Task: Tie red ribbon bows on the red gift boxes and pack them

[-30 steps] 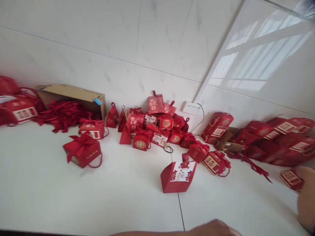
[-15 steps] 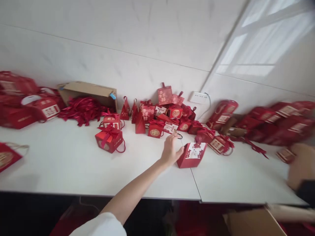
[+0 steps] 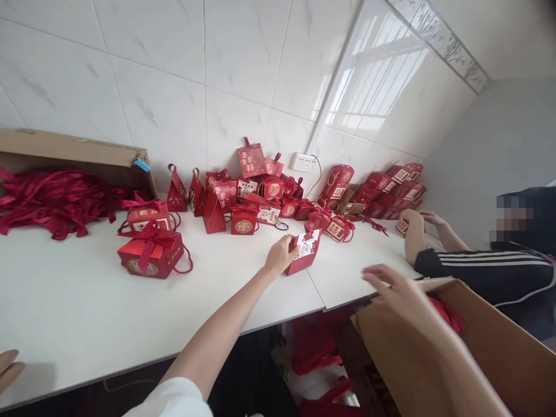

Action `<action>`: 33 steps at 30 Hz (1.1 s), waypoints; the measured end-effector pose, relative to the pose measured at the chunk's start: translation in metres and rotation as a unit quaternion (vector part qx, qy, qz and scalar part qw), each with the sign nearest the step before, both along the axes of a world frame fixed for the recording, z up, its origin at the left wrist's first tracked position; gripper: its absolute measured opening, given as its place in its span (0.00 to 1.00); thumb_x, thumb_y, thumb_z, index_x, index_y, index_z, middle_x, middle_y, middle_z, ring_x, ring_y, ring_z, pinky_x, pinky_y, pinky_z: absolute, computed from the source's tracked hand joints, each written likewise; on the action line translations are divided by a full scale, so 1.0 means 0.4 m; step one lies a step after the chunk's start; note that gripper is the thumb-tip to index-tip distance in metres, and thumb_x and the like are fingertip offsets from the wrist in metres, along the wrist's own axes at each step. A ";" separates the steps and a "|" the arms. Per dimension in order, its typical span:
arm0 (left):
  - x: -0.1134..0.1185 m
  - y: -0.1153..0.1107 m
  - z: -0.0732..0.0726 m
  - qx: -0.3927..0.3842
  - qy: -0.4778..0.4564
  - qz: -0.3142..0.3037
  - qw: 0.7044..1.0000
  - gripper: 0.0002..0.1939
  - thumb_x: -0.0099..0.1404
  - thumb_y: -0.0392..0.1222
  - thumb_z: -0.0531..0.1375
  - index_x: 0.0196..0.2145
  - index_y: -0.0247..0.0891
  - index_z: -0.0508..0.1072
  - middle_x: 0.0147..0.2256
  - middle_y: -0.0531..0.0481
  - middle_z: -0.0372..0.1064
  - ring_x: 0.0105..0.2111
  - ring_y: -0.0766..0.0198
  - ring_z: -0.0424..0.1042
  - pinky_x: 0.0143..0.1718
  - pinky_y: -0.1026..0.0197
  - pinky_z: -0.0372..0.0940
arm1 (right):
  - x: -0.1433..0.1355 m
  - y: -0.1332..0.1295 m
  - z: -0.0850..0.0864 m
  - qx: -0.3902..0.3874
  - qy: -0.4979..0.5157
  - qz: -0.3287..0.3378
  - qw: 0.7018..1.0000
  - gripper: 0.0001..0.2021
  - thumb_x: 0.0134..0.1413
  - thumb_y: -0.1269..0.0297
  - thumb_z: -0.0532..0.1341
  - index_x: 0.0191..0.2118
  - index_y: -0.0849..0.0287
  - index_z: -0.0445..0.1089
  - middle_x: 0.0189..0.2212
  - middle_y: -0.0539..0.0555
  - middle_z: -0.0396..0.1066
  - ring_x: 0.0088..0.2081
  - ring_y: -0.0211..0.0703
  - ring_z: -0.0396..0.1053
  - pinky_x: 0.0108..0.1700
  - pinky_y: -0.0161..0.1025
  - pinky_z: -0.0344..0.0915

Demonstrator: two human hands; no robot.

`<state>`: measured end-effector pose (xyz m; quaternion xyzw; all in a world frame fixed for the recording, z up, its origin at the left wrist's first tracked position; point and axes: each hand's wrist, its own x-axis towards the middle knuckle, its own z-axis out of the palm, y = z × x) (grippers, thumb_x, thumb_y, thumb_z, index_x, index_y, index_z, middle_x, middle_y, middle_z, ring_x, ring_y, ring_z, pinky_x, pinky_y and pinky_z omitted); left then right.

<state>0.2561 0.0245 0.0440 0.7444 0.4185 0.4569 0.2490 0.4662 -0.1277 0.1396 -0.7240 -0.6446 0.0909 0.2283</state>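
My left hand (image 3: 279,255) grips the left side of a red gift box (image 3: 303,260) with a white patterned label, which stands on the white table. To the right, my right hand (image 3: 393,285) is held over the table's front edge, slightly blurred, with its fingers apart and nothing in them. Left of the gripped box, a red box with a ribbon bow (image 3: 152,252) sits on the table. Behind my left hand are several small red boxes, among them one with a round gold emblem (image 3: 242,224).
A cardboard box of red ribbons (image 3: 73,147) lies at the left. An open carton (image 3: 499,324) stands at the lower right. Beyond it a co-worker in a black sleeve (image 3: 473,263) reaches toward stacked red boxes (image 3: 391,191). Another person's fingers (image 3: 8,369) show at the left edge.
The view has swung to the right. My left hand has closed on the labelled box, and my right hand has come into view. More of the co-worker and the carton now shows.
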 end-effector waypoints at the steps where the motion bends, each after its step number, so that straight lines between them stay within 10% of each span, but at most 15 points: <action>1: -0.026 -0.014 -0.002 0.010 0.004 0.020 1.000 0.05 0.61 0.40 0.55 0.35 0.37 0.67 0.36 0.47 0.70 0.37 0.58 0.70 0.40 0.56 0.65 | -0.039 0.020 -0.031 -0.023 0.075 0.043 0.996 0.14 0.57 0.52 0.55 0.39 0.57 0.69 0.39 0.56 0.71 0.40 0.48 0.72 0.27 0.36 0.73; 7: -0.191 -0.184 -0.038 0.268 0.070 0.190 0.942 0.07 0.60 0.40 0.57 0.36 0.36 0.66 0.35 0.45 0.67 0.37 0.58 0.68 0.39 0.56 0.65 | -0.359 0.134 -0.218 0.086 0.309 0.260 0.911 0.30 0.51 0.51 0.61 0.58 0.52 0.53 0.57 0.62 0.53 0.55 0.52 0.61 0.48 0.51 0.69; 13: -0.274 -0.348 -0.035 0.288 0.109 0.095 0.947 0.10 0.59 0.35 0.55 0.40 0.37 0.67 0.39 0.45 0.66 0.40 0.60 0.68 0.40 0.58 0.66 | -0.465 0.170 -0.218 0.128 0.311 0.320 0.886 0.13 0.62 0.57 0.49 0.41 0.56 0.67 0.38 0.55 0.67 0.42 0.43 0.67 0.45 0.43 0.66; 18: -0.348 -0.300 0.042 0.327 0.067 0.236 0.913 0.04 0.58 0.36 0.58 0.34 0.39 0.67 0.39 0.45 0.66 0.42 0.58 0.67 0.44 0.54 0.64 | -0.462 0.191 -0.203 0.113 0.312 0.314 0.890 0.09 0.61 0.60 0.51 0.43 0.56 0.64 0.33 0.52 0.68 0.32 0.40 0.66 0.36 0.38 0.65; 23: -0.392 -0.198 0.114 0.031 0.032 0.070 0.997 0.12 0.58 0.49 0.60 0.34 0.40 0.64 0.34 0.52 0.69 0.38 0.63 0.71 0.38 0.59 0.69 | -0.484 0.181 -0.177 0.170 0.255 0.319 0.897 0.07 0.59 0.65 0.51 0.38 0.56 0.65 0.31 0.52 0.68 0.30 0.39 0.65 0.35 0.38 0.64; 33: -0.373 -0.185 0.077 0.005 -0.055 0.061 0.997 0.09 0.62 0.47 0.56 0.32 0.39 0.67 0.30 0.54 0.69 0.29 0.68 0.71 0.30 0.67 0.69 | -0.517 0.203 -0.195 0.162 0.319 0.295 0.886 0.06 0.55 0.64 0.55 0.38 0.56 0.65 0.33 0.52 0.70 0.33 0.41 0.68 0.35 0.38 0.66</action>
